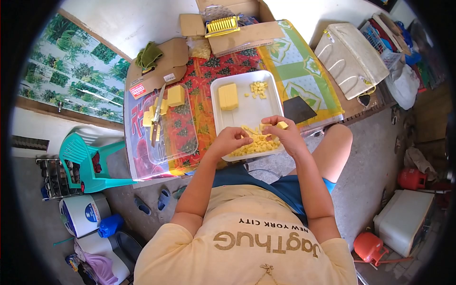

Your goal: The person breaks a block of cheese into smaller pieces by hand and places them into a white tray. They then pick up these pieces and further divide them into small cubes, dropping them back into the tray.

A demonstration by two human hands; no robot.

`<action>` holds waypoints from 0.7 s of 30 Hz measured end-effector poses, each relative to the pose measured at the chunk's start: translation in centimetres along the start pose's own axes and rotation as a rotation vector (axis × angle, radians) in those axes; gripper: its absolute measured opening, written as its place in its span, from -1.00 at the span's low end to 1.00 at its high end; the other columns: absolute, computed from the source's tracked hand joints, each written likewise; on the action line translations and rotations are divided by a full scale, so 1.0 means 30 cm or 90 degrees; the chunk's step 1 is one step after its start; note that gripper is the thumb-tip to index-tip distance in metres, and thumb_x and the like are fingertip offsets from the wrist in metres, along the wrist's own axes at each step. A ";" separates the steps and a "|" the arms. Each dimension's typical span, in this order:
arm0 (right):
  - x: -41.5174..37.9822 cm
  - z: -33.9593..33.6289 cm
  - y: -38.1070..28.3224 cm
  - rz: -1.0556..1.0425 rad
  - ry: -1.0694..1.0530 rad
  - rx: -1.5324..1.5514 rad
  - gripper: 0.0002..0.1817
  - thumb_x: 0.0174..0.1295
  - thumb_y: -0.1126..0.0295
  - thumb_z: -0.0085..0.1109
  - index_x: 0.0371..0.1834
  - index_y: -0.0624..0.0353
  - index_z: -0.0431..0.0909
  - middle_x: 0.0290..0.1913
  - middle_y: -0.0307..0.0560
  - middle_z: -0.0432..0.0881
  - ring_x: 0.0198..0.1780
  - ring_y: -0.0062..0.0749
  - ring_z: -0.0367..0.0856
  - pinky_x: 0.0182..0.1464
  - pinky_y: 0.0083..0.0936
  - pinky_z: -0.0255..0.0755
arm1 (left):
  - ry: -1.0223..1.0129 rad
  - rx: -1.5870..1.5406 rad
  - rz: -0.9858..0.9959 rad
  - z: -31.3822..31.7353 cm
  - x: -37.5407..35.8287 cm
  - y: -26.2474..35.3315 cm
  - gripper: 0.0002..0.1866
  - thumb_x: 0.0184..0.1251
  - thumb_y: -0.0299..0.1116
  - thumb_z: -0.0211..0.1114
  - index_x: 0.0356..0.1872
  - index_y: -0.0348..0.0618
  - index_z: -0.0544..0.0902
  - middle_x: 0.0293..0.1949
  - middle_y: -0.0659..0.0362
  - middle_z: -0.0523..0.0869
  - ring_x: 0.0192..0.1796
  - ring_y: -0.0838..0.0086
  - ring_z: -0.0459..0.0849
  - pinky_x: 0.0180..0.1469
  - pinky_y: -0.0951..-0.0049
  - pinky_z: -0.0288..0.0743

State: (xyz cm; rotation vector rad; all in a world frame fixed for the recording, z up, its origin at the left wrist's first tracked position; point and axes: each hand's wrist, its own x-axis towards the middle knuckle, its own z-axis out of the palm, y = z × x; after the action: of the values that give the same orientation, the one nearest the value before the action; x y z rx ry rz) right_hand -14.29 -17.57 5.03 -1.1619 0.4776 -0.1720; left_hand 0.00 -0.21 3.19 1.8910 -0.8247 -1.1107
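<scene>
A white rectangular tray [247, 116] lies before me. At its near end is a pile of small yellow cheese cubes [254, 146]. My right hand [286, 137] is over that pile, its fingers closed on a piece of cheese [282, 125]. My left hand [232, 141] sits at the tray's left side with thumb and fingers pinched together; what they hold, if anything, is hidden. At the tray's far left stands a larger cheese block [228, 97], with a smaller heap of cubes [259, 89] at the far right.
Left of the tray, a clear plastic lid [183, 147] bears cheese blocks [175, 96] and a knife [156, 124]. A dark flat sheet [299, 109] lies to the right. Behind are an open cardboard box [247, 39], a yellow slicer [222, 25] and a green cloth [149, 55].
</scene>
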 end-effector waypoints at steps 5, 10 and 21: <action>-0.002 0.002 0.005 0.020 0.027 -0.035 -0.75 0.09 0.48 0.34 -0.15 0.26 0.61 -0.25 -0.24 0.58 -0.23 -0.57 0.60 -0.28 -0.59 0.49 | -0.024 0.108 0.044 0.001 0.022 -0.078 -0.70 0.32 -0.24 0.29 -0.18 -0.34 0.67 -0.48 0.32 0.61 -0.44 0.66 0.46 -0.39 0.56 0.34; -0.002 0.012 0.003 0.019 0.013 -0.036 -0.75 0.06 0.45 0.38 -0.18 0.24 0.62 -0.33 -0.30 0.53 -0.25 -0.58 0.60 -0.28 -0.60 0.51 | 0.023 -0.186 0.041 0.008 0.001 0.025 -0.72 0.39 -0.22 0.25 -0.14 -0.27 0.65 -0.44 0.37 0.56 -0.43 0.73 0.42 -0.39 0.65 0.29; 0.005 0.010 0.021 0.023 0.003 0.067 -0.78 0.07 0.52 0.34 -0.21 0.27 0.59 -0.34 -0.25 0.53 -0.28 -0.53 0.60 -0.31 -0.57 0.50 | -0.009 -0.275 0.096 0.032 0.009 0.102 -0.72 0.38 -0.19 0.27 -0.13 -0.22 0.64 -0.53 0.44 0.45 -0.53 0.81 0.31 -0.52 0.73 0.15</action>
State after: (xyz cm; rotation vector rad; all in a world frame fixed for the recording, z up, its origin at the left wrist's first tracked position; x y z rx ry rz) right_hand -14.09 -17.13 4.50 -1.0498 0.4876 -0.1660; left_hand -1.20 -2.21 5.43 1.4413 -0.6592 -1.1070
